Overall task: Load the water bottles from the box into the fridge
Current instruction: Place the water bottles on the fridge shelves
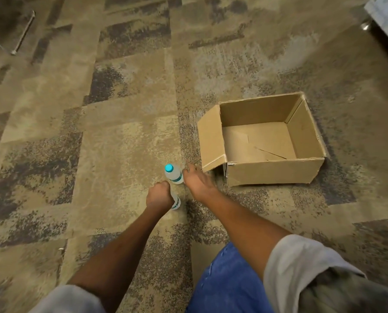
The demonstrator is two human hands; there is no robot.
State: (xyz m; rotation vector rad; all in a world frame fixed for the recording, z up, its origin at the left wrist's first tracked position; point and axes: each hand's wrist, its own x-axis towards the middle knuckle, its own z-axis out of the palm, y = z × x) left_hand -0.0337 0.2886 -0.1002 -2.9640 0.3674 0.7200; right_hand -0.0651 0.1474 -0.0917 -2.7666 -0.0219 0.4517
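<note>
A brown cardboard box (276, 172) lies open on the carpet at the right, with nothing inside it. Left of the box a clear water bottle (173, 174) with a blue cap stands upright. My right hand (197, 184) touches its side with fingers wrapped partly around it. My left hand (159, 195) is closed over the top of a second water bottle (176, 202), whose cap is hidden under the fist. No fridge is in view.
Patterned beige and grey carpet (75, 132) covers the floor. Metal chair legs (21, 35) stand at the far left. A light piece of furniture with a metal foot (385, 16) sits at the top right. My blue-trousered knee (229, 283) is below.
</note>
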